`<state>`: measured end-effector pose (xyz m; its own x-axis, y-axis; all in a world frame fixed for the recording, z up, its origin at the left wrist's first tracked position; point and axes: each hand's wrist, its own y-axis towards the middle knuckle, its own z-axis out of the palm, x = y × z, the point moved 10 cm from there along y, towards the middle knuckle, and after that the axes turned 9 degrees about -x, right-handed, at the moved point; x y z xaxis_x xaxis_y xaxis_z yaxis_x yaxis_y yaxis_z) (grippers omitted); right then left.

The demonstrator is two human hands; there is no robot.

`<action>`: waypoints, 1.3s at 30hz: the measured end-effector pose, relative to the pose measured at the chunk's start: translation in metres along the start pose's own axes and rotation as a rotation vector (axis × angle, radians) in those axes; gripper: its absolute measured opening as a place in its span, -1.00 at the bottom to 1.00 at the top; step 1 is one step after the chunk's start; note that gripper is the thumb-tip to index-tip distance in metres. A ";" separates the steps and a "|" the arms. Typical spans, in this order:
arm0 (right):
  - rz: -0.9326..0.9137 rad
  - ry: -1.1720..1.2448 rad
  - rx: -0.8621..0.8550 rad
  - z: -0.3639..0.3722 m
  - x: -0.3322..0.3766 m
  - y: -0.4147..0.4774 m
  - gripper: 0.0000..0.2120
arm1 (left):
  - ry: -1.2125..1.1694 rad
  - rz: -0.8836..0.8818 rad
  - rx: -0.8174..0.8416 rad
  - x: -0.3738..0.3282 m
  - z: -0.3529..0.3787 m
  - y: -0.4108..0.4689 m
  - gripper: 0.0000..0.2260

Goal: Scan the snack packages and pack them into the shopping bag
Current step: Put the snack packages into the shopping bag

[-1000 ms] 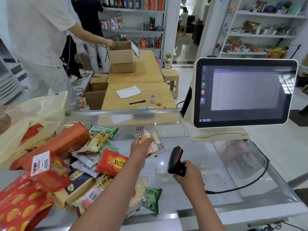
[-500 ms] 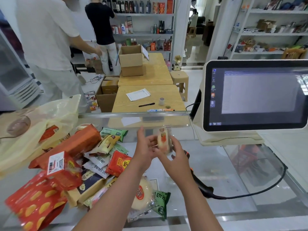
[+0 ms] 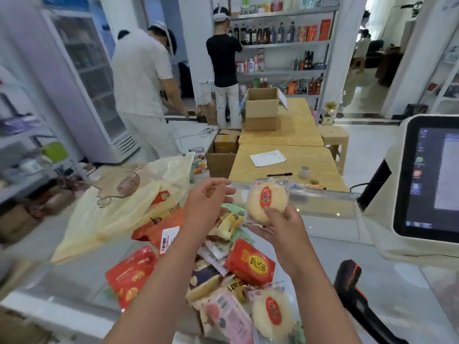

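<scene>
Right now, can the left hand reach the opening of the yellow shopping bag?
Probably yes. The left hand is open and holds nothing, and the yellow shopping bag lies just to its left on the counter, with only low snack packages between them.

Glass counter — snack packages, yellow shopping bag, scanner.

Your body, as seen from the head camera:
- Two forearms, both bare from the lower frame edge up to the wrists; no sleeve reaches into view.
- Left hand: bare, without glove, ring or watch.
- Right hand: bare, likewise unadorned; wrist plain, without band or strap.
</scene>
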<state>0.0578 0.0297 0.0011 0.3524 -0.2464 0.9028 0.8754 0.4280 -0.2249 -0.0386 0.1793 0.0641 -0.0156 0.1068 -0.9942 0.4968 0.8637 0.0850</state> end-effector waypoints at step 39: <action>0.294 -0.552 0.235 0.369 -0.203 -0.045 -0.80 | 0.735 1.046 -0.263 -0.040 -0.333 0.202 -0.77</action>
<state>-0.1753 0.3812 -0.0367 0.2898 0.3637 0.8853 0.6514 0.6027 -0.4608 -0.2261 0.5134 0.1432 -0.2372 0.9532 -0.1877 0.3798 0.2688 0.8851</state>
